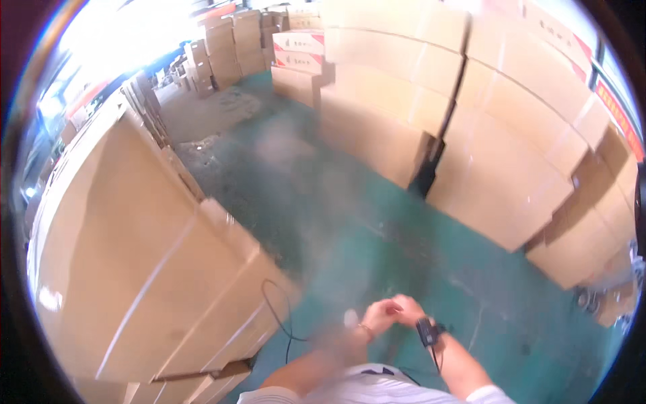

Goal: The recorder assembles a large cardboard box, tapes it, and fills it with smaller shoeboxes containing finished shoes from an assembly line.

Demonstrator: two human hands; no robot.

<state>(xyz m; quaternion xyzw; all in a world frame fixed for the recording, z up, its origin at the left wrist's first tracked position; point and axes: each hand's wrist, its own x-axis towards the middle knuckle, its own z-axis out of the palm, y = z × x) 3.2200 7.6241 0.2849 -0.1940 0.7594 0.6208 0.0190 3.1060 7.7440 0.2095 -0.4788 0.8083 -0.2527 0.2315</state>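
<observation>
My left hand (381, 318) and my right hand (408, 310) meet in front of my waist, with their fingers curled together. Whether anything is between the fingers is too small and blurred to make out. A black device (426, 332) is strapped to my right wrist, and a thin cord hangs from it. Around my left wrist runs a thin reddish band (365, 329). Left of my hands, a thin black cable (289, 316) loops in front of a large cardboard stack.
Strapped cardboard stacks (141, 256) rise close on my left. Tall carton stacks (498, 155) line the right, split by a dark gap (441, 128). White-and-red boxes (298, 52) sit on a carton at the back. A green floor (336, 222) runs between them.
</observation>
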